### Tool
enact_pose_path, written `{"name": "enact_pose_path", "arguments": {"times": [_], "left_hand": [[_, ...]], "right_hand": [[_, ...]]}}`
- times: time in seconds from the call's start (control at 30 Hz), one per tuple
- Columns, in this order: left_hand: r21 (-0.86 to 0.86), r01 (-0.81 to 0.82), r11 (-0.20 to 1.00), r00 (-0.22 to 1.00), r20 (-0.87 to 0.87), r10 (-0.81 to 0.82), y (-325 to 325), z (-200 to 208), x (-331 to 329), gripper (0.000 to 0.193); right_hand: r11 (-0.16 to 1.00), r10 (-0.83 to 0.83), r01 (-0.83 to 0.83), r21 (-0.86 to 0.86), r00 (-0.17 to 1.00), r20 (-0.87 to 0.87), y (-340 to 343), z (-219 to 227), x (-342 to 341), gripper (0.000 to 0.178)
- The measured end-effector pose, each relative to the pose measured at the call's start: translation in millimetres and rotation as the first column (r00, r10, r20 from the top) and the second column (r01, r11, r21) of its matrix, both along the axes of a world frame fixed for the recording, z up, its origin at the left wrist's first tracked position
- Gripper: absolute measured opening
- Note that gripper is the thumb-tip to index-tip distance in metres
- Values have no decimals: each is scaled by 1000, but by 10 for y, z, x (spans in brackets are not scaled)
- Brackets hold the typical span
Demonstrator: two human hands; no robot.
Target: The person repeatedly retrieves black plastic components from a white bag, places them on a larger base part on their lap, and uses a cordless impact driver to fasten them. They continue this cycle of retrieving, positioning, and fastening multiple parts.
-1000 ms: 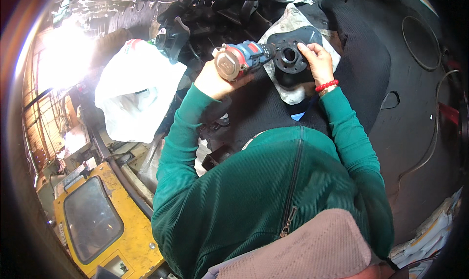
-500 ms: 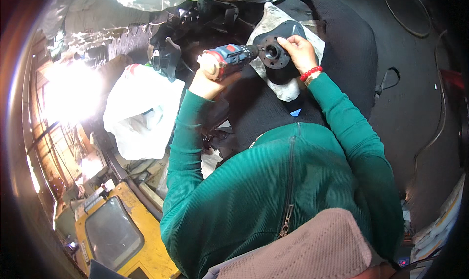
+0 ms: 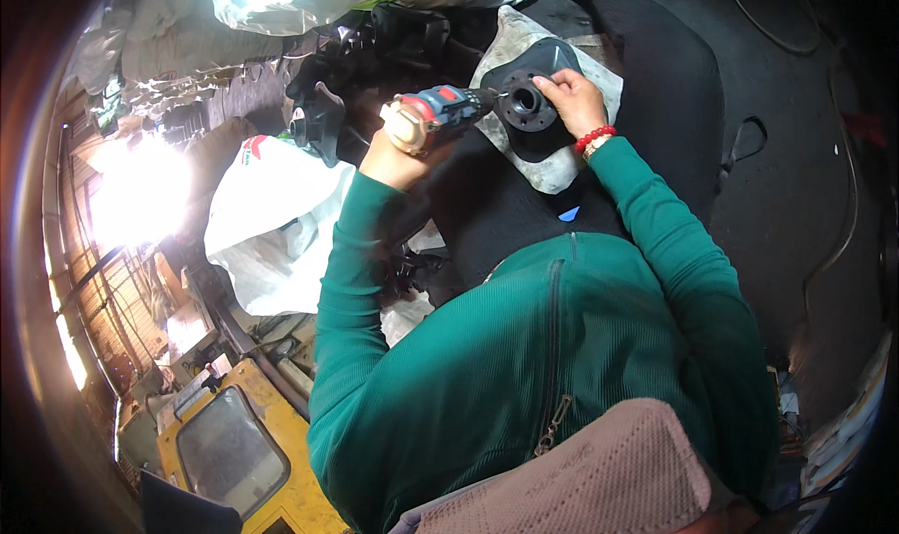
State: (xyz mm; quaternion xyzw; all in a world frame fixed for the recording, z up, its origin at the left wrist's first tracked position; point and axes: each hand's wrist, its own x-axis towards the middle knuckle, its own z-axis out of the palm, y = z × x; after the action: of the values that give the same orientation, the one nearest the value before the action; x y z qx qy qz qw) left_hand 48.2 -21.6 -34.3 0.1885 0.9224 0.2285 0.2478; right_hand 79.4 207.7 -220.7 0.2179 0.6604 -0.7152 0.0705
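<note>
My left hand [image 3: 398,164] is wrapped round a blue and red cordless drill [image 3: 444,105] with a cream-coloured rear end. The drill lies level, pointing right, its tip at the left edge of a round black flange [image 3: 538,119] with a raised central hub and small holes round it. My right hand [image 3: 579,103] closes on the flange's right side, thumb and fingers by the hub. Under the flange is a broad black piece [image 3: 559,55], seemingly of one part with it or just beneath. Both rest over a stained whitish cloth [image 3: 501,38] on my lap.
A white plastic bag [image 3: 248,192] stands left of my left arm. Several black parts [image 3: 407,30] lie beyond the drill, near more plastic bags [image 3: 290,5]. A yellow machine panel with a window [image 3: 232,452] is at lower left. A thin cable [image 3: 847,225] runs along the right.
The view has shifted slightly. The drill and flange stay nearly in place, with the flange tilted a little differently and both hands keeping their hold.
</note>
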Motion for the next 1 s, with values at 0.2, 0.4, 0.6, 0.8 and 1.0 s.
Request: {"name": "enact_pose_path", "arguments": {"times": [0.2, 0.4, 0.6, 0.8, 1.0], "left_hand": [[-176, 48, 983, 999, 34, -42, 116, 32, -138, 36], [-217, 13, 976, 995, 103, 9, 277, 144, -163, 37], [-223, -26, 974, 993, 110, 52, 332, 130, -165, 36], [-197, -25, 980, 997, 66, 38, 310, 11, -120, 38], [-61, -128, 990, 991, -49, 125, 297, 163, 95, 42]], "right_hand": [[997, -37, 38, 62, 999, -19, -46, -82, 15, 33], [993, -23, 21, 115, 1000, 17, -30, -25, 63, 34], [991, -22, 20, 135, 1000, 14, -43, -63, 117, 33], [999, 9, -10, 49, 1000, 24, -39, -173, 90, 34], [992, 11, -7, 123, 999, -36, 9, -172, 18, 33]]}}
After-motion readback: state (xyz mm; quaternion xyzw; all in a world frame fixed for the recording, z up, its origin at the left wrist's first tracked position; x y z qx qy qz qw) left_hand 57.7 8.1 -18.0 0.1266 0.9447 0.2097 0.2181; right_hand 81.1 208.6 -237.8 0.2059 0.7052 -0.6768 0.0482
